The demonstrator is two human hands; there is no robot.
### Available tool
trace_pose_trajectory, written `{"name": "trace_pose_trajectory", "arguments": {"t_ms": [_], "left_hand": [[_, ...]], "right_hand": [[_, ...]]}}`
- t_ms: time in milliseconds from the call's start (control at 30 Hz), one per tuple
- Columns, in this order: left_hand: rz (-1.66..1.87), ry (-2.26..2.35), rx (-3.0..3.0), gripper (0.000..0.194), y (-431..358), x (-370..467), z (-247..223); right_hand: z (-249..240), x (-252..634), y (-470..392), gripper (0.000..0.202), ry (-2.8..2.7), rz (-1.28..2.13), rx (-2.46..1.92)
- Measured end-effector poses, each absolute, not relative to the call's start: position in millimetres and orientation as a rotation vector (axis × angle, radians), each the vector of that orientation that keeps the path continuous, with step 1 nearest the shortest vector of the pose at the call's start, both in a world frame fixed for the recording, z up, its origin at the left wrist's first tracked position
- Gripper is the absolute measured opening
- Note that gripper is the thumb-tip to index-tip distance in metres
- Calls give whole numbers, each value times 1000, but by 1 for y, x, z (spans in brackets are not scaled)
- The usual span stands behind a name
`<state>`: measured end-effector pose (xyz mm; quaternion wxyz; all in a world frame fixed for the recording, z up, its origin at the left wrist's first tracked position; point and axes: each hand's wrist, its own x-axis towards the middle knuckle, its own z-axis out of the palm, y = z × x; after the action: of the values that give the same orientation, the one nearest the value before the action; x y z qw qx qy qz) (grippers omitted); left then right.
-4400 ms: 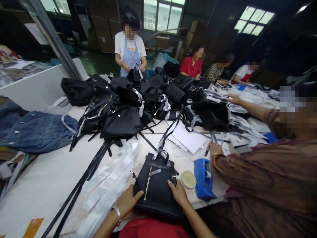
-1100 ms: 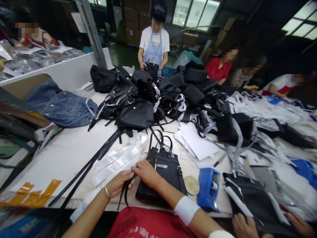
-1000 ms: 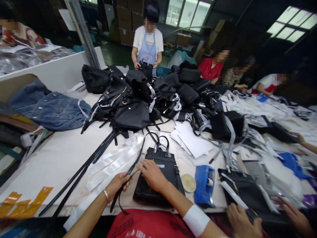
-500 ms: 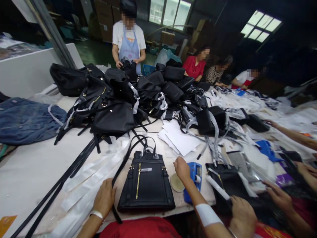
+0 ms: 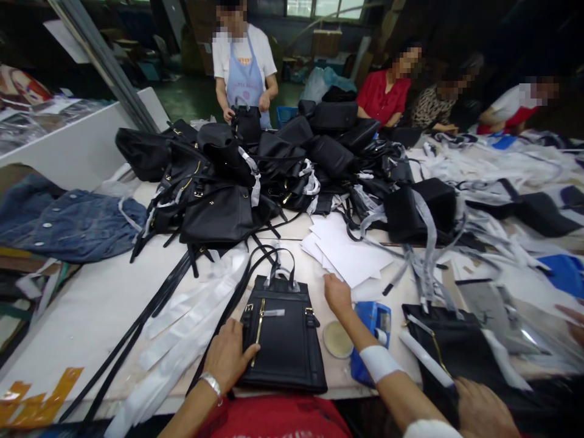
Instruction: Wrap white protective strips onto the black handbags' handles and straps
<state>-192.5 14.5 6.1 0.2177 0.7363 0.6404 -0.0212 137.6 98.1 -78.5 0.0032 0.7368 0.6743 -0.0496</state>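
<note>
A black backpack (image 5: 287, 340) with a gold zip lies on the table in front of me, its handle pointing away. My left hand (image 5: 230, 353) rests at its left edge, fingers apart, with the thumb over the front near the zip. Right of the backpack, my right hand (image 5: 337, 295) is closed, fingertips curled down by the lower edge of some white papers (image 5: 351, 246). Whatever those fingers hold, if anything, is hidden. Under my right forearm are a round beige disc (image 5: 338, 339) and a blue tape dispenser (image 5: 360, 372).
Black bags (image 5: 219, 213) are heaped across the table (image 5: 104, 304). White strips (image 5: 182, 334) and long black straps (image 5: 132, 328) lie at left, beside denim cloth (image 5: 68, 219). At right, a neighbour's hand (image 5: 486, 407) touches another black bag (image 5: 474, 347). People work opposite.
My left hand has moved right onto the backpack's left edge, its thumb now over the front. My right hand has shifted slightly forward, closer to the papers. The view has tilted down.
</note>
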Motion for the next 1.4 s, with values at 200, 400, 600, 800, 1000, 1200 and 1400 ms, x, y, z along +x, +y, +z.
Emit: {"name": "trace_pose_trajectory", "arguments": {"t_ms": [200,400,600,800,1000,1200,1400], "left_hand": [[-118,1819,2004,30,21,-190,-4],[60,1867,1736,25,30,-197,-33],[480,1512,1336,13,38,-204,-29],[733,1185,1040,33,32,-217,-1],[861,1354,1423,27,27,-226,6],[947,1379,1496,37,28,-231,-5],[914,1211,951,69,31,-239,-20]], "right_hand": [[-60,127,80,30,2389,-494,2606],[-48,93,49,36,2124,-1073,3035],[-46,63,47,69,1665,-1353,3485],[-32,-2,47,42,1420,-2587,2862],[-17,-69,20,47,1574,-2897,2124],[-5,-78,8,49,1321,-3076,2004],[-4,-81,4,46,1324,-3084,1983]]}}
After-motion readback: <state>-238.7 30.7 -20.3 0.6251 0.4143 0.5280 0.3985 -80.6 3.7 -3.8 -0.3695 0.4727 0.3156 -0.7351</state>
